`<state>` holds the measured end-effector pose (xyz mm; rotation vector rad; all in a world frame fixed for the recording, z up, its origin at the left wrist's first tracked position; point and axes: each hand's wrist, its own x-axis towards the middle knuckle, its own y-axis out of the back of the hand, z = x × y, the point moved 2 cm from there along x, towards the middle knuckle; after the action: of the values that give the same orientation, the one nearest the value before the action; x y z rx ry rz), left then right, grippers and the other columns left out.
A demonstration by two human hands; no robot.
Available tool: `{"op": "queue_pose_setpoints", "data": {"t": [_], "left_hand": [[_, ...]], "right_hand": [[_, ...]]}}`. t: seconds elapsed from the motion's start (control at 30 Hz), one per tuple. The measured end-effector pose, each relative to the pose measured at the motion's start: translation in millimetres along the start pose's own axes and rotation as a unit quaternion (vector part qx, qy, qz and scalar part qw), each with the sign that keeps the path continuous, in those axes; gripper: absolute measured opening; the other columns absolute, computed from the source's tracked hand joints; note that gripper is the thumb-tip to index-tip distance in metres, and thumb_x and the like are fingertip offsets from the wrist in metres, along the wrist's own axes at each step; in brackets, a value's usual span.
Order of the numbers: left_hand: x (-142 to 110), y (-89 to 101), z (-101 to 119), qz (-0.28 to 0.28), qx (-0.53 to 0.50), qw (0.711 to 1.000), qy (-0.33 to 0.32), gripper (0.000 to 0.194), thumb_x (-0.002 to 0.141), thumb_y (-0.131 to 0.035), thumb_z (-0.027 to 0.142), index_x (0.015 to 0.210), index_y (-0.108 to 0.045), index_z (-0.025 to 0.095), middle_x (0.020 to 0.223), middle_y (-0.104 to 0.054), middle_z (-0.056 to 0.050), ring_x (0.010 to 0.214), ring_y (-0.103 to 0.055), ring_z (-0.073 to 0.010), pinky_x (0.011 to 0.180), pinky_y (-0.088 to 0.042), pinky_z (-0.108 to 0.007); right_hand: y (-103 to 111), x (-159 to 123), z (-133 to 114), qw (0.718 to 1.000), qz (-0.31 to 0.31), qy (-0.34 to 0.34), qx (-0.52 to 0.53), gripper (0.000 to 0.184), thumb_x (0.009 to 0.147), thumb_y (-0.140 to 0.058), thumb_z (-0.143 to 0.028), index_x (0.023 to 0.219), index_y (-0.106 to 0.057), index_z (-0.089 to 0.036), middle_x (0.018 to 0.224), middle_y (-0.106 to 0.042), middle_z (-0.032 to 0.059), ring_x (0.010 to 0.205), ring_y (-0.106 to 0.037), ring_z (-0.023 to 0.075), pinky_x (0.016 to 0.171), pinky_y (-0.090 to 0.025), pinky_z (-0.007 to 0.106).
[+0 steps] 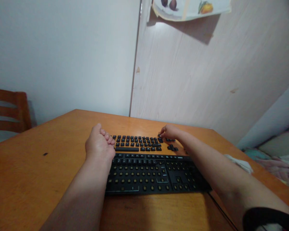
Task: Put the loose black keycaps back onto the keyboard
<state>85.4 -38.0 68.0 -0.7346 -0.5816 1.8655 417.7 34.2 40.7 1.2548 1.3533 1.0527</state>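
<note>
In the head view, the left hand (100, 141) is loosely curled, palm side turned up, thumb pointing away; whether it holds anything cannot be told. The right hand (167, 131) reaches forward and inward, fingertips drawn together at a dark keycap (159, 135). Loose keycaps (126, 149) lie between the hands, the black keyboard (144, 174) just nearer the body.
</note>
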Motion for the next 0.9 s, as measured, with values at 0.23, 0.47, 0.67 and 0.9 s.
{"op": "queue_pose_setpoints", "data": {"t": [0.23,0.47,0.67,0.9], "left_hand": [[0.8,-0.1,-0.4,0.004,0.001,1.0,0.003,0.04,0.087,-0.052,0.033,0.057,-0.03,0.021,0.041,-0.026,0.007,0.035,-0.023,-0.0077,0.037,-0.02,-0.024],[0.0,0.3,-0.7,0.002,0.002,1.0,-0.002,0.039,0.087,-0.052,0.032,0.057,-0.031,0.021,0.041,-0.027,0.007,0.035,-0.023,-0.0076,0.037,-0.021,-0.024],[-0.3,-0.7,-0.1,0.003,-0.003,1.0,0.002,0.037,0.085,-0.053,0.032,0.058,-0.031,0.021,0.042,-0.027,0.008,0.034,-0.024,-0.0074,0.037,-0.02,-0.023],[-1.3,-2.2,-1.6,0.001,-0.004,1.0,0.014,0.037,0.084,-0.054,0.034,0.059,-0.03,0.021,0.042,-0.026,0.008,0.034,-0.024,-0.0071,0.037,-0.02,-0.023]], "right_hand": [[-3.2,2.3,3.7,1.0,0.004,-0.01,0.013,0.017,0.076,-0.076,-0.028,0.091,-0.082,-0.024,0.086,-0.078,0.0048,0.073,-0.066,0.017,0.066,-0.046,0.025],[-2.1,-3.6,6.0,0.998,0.016,-0.018,0.051,0.015,0.075,-0.076,-0.03,0.084,-0.081,-0.018,0.074,-0.074,0.0057,0.067,-0.062,0.0161,0.061,-0.043,0.025],[9.4,-23.3,3.8,0.992,0.015,0.001,0.128,0.023,0.085,-0.065,-0.034,0.09,-0.077,-0.015,0.074,-0.072,0.0049,0.06,-0.057,0.013,0.056,-0.042,0.025],[24.2,-75.4,-20.5,0.974,-0.005,0.042,0.224,0.021,0.085,-0.067,-0.034,0.095,-0.074,-0.017,0.083,-0.072,0.0048,0.064,-0.055,0.0124,0.056,-0.042,0.023]]}}
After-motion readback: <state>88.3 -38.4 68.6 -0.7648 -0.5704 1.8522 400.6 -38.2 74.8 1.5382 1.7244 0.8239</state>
